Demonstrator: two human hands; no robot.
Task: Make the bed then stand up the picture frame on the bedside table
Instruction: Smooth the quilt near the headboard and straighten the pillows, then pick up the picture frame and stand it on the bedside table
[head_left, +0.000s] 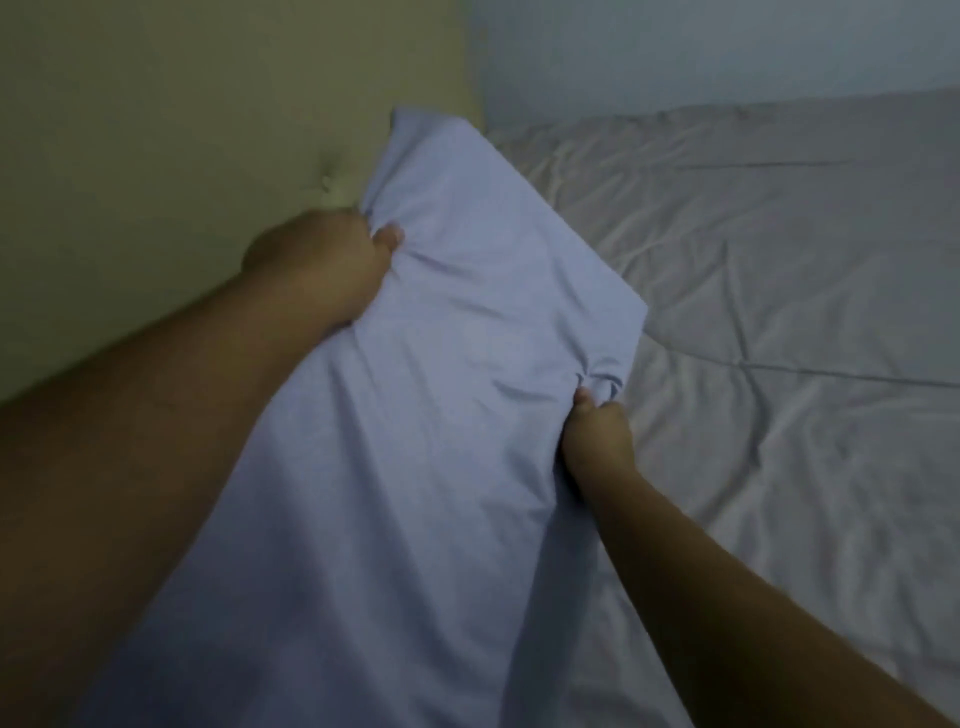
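A pale blue pillow (415, 415) fills the middle of the head view, held up over the bed. My left hand (327, 270) grips its left edge, fingers bunched into the fabric. My right hand (597, 436) pinches its right edge lower down. The far end of the pillow points toward the padded headboard (182, 156). Under and to the right lies the bed (779, 338), covered with a wrinkled grey-white sheet. No picture frame or bedside table shows in this view.
The beige tufted headboard takes up the upper left. A pale bluish wall (727, 52) runs behind the bed at the top right. The sheet stretches wide to the right of the pillow.
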